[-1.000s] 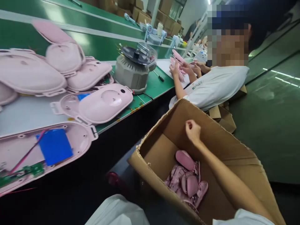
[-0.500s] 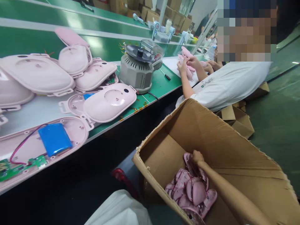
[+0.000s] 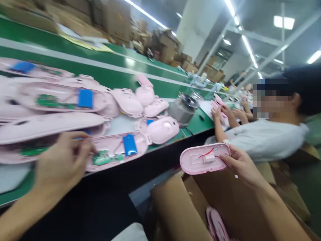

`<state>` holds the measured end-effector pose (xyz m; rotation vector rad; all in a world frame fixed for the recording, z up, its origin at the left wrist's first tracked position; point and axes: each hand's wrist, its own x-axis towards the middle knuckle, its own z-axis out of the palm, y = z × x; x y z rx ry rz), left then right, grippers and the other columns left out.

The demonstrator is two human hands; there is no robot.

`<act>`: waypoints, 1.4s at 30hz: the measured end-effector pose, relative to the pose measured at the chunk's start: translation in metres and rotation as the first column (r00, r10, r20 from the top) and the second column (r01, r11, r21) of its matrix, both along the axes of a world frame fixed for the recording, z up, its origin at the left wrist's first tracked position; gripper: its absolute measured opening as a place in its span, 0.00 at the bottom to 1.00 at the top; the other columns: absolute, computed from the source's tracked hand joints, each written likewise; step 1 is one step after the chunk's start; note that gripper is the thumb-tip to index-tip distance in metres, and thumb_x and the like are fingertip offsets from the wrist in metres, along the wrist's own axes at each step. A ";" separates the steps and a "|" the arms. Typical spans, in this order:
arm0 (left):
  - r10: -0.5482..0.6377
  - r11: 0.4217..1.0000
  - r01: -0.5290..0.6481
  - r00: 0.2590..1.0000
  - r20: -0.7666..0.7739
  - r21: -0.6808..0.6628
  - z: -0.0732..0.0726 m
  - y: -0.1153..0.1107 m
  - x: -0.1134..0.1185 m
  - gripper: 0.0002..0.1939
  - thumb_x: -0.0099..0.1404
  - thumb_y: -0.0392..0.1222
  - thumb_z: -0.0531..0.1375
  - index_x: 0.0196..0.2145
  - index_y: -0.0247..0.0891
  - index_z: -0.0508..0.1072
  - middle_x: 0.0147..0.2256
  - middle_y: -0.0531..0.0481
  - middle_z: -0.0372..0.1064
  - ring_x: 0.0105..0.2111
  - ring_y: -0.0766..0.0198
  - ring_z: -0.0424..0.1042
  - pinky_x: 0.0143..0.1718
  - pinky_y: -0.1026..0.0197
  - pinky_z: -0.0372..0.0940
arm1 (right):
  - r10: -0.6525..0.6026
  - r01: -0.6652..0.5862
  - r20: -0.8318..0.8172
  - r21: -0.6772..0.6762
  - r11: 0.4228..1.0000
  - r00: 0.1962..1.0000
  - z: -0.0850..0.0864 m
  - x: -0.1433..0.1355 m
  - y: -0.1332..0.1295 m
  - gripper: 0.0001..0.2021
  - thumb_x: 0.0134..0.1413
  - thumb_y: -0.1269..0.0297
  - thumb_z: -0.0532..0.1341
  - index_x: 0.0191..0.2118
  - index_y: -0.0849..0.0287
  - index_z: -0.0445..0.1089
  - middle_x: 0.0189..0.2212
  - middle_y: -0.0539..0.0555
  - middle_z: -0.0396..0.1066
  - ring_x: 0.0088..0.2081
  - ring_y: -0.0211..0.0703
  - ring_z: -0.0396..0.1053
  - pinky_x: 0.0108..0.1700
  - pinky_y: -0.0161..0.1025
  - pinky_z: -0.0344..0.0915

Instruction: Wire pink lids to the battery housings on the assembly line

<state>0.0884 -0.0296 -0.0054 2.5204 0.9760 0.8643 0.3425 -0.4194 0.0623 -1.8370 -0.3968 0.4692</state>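
In the head view, an open cardboard box [image 3: 190, 204] stands on the floor at about 5 o'clock, below the bench edge. Inside it, at its lower part, pink plastic pieces [image 3: 217, 226] show, partly hidden by the box wall.

Above the box, the right hand [image 3: 242, 165] holds a small pink cover [image 3: 204, 158] by its right end, thumb on top and fingers closed on the rim. The cover lies nearly flat, hollow side up, with a short red wire and a small white part inside it. It hangs in the air just off the bench edge, at about 3 o'clock from the middle.

The left hand [image 3: 61, 165] is at 8 o'clock, blurred. Its fingers curl at the near end of an open pink shell [image 3: 117, 150] on the bench; whether they grip it or only touch it cannot be told. That shell holds a blue battery pack [image 3: 129, 144] and a green circuit board [image 3: 104, 157].

More pink shells [image 3: 60, 100] are heaped on the bench toward 10 o'clock, some open with blue packs and green boards. A closed pink housing [image 3: 163, 130] lies just beyond the open shell. A grey round machine [image 3: 183, 110] stands at 1 o'clock.

The green bench [image 3: 198, 124] runs away to the upper right. A co-worker's hands [image 3: 220, 112] hold pink parts at its edge. Stacked cartons [image 3: 165, 43] and ceiling strip lights fill the hall behind.
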 end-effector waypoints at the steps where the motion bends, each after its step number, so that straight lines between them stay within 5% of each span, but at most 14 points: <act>1: -0.003 1.000 0.004 1.000 0.022 -0.023 0.000 0.004 -0.004 0.13 0.70 0.46 0.49 0.44 0.34 0.64 0.27 0.60 0.71 0.24 0.73 0.65 0.33 0.70 0.59 | 0.037 -0.037 0.009 0.036 0.999 0.999 -0.002 -0.002 0.027 0.21 0.45 0.56 0.70 0.44 0.57 0.70 0.35 0.55 0.74 0.33 0.42 0.71 0.34 0.36 0.68; 6: -0.148 0.985 0.138 0.984 0.102 0.101 -0.010 0.008 -0.015 0.12 0.71 0.45 0.48 0.38 0.37 0.67 0.25 0.51 0.71 0.27 0.60 0.69 0.32 0.60 0.61 | 0.312 -0.318 0.076 0.100 0.943 0.947 0.000 -0.008 0.158 0.16 0.47 0.53 0.68 0.38 0.58 0.71 0.29 0.51 0.71 0.30 0.39 0.67 0.33 0.33 0.64; 11: -0.175 0.973 0.148 0.973 0.152 0.177 -0.011 0.000 -0.019 0.11 0.71 0.39 0.46 0.38 0.37 0.67 0.25 0.52 0.70 0.24 0.61 0.67 0.28 0.61 0.60 | 0.599 -0.594 0.195 -0.086 0.800 0.777 -0.003 -0.038 0.292 0.19 0.47 0.49 0.66 0.36 0.61 0.71 0.31 0.51 0.71 0.32 0.40 0.66 0.34 0.34 0.61; 14: -0.172 0.969 0.138 0.972 0.159 0.207 -0.013 -0.003 -0.021 0.08 0.71 0.36 0.47 0.38 0.38 0.66 0.26 0.52 0.71 0.24 0.61 0.68 0.29 0.60 0.60 | 0.657 -0.628 0.104 -0.212 0.748 0.747 -0.008 -0.062 0.337 0.22 0.47 0.45 0.64 0.37 0.62 0.70 0.29 0.52 0.70 0.30 0.39 0.65 0.31 0.34 0.58; 20: -0.152 0.964 0.115 0.978 0.143 0.238 -0.020 -0.005 -0.022 0.09 0.72 0.35 0.45 0.38 0.37 0.64 0.25 0.52 0.71 0.23 0.60 0.67 0.28 0.59 0.59 | 0.808 -0.831 -0.202 -0.065 0.552 0.553 -0.015 -0.078 0.327 0.20 0.42 0.56 0.67 0.41 0.61 0.70 0.33 0.53 0.72 0.33 0.40 0.68 0.35 0.36 0.63; 23: -0.154 0.972 0.118 0.973 0.173 0.202 -0.019 -0.005 -0.022 0.10 0.72 0.36 0.45 0.38 0.37 0.65 0.25 0.51 0.70 0.24 0.60 0.67 0.28 0.60 0.60 | 0.804 -0.802 -0.035 -0.109 0.587 0.593 -0.019 -0.078 0.316 0.20 0.42 0.57 0.67 0.42 0.61 0.69 0.32 0.53 0.72 0.34 0.43 0.69 0.37 0.38 0.65; 27: -0.166 0.980 0.138 0.964 0.205 0.147 -0.017 -0.005 -0.022 0.07 0.70 0.34 0.48 0.39 0.38 0.65 0.27 0.52 0.71 0.23 0.61 0.67 0.28 0.60 0.60 | 0.670 -0.639 0.406 -0.232 0.734 0.622 -0.007 -0.070 0.310 0.20 0.56 0.52 0.57 0.50 0.60 0.67 0.31 0.53 0.72 0.32 0.43 0.68 0.34 0.38 0.64; 29: -0.174 0.982 0.153 0.957 0.232 0.108 -0.016 -0.003 -0.023 0.07 0.70 0.34 0.48 0.38 0.38 0.65 0.28 0.52 0.71 0.24 0.62 0.68 0.29 0.61 0.61 | 0.676 -0.595 0.530 -0.349 0.724 0.511 0.005 -0.064 0.305 0.17 0.59 0.54 0.56 0.47 0.58 0.69 0.34 0.53 0.74 0.34 0.43 0.70 0.36 0.38 0.64; 32: -0.231 0.973 0.209 0.924 0.305 0.102 -0.015 -0.001 -0.026 0.08 0.71 0.35 0.47 0.39 0.37 0.65 0.35 0.50 0.71 0.31 0.64 0.71 0.33 0.62 0.65 | 0.792 -0.498 0.576 -0.635 0.590 0.204 0.019 -0.062 0.296 0.12 0.61 0.59 0.54 0.45 0.53 0.72 0.39 0.52 0.75 0.38 0.46 0.72 0.39 0.40 0.64; 35: -0.334 0.931 0.257 0.885 0.323 0.259 -0.015 -0.002 -0.029 0.06 0.70 0.35 0.50 0.41 0.37 0.66 0.46 0.45 0.69 0.44 0.62 0.70 0.39 0.63 0.68 | 0.787 -0.268 0.616 -0.764 0.587 -0.030 0.023 -0.071 0.293 0.13 0.62 0.62 0.53 0.46 0.53 0.72 0.40 0.53 0.76 0.39 0.49 0.73 0.37 0.41 0.64; 39: -0.460 0.805 0.293 0.857 0.231 0.516 -0.017 -0.005 -0.029 0.06 0.68 0.32 0.53 0.41 0.36 0.68 0.49 0.44 0.70 0.48 0.59 0.67 0.49 0.58 0.68 | 0.760 -0.212 0.628 -0.776 0.594 -0.168 0.020 -0.088 0.297 0.12 0.64 0.63 0.52 0.46 0.53 0.72 0.40 0.52 0.77 0.38 0.47 0.74 0.36 0.39 0.64; 42: -0.442 0.802 0.308 0.883 0.160 0.512 -0.020 -0.006 -0.025 0.07 0.69 0.31 0.52 0.41 0.34 0.68 0.44 0.43 0.72 0.47 0.56 0.67 0.48 0.56 0.67 | 0.700 -0.226 0.690 -0.723 0.653 -0.186 0.020 -0.100 0.300 0.11 0.64 0.63 0.52 0.45 0.53 0.72 0.37 0.51 0.77 0.36 0.45 0.74 0.34 0.38 0.62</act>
